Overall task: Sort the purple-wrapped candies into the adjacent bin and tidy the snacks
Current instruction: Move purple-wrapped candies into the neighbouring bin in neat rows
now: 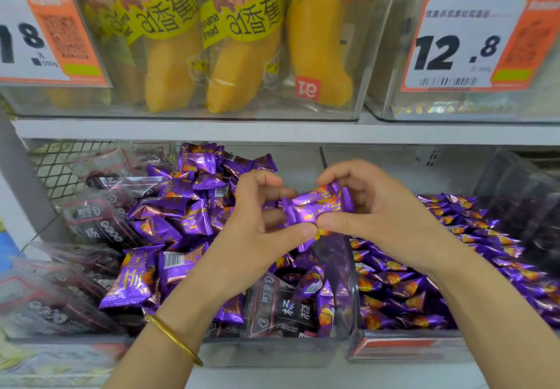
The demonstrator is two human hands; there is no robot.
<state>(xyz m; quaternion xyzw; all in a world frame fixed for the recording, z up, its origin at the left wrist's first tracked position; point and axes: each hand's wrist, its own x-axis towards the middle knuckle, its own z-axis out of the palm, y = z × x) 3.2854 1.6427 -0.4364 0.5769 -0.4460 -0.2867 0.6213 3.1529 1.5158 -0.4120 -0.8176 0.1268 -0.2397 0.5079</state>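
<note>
Both hands hold purple-wrapped candies [315, 208] above the wall between two clear bins. My left hand [260, 231] pinches the wrappers' left end with thumb and fingers. My right hand [372, 206] grips the right end, fingers curled over the top. The left bin [272, 353] holds a heap of purple candies [181, 206] mixed with dark-wrapped snack packs [281, 309]. The right bin [406, 347] is filled with purple candies [439, 273] lying fairly flat.
Clear boxes on the shelf above hold yellow banana bread packs [242, 55], with orange price tags [472, 43] on their fronts. More dark snack packs [91, 222] lie at the left of the left bin. A wire mesh panel [66, 164] stands behind them.
</note>
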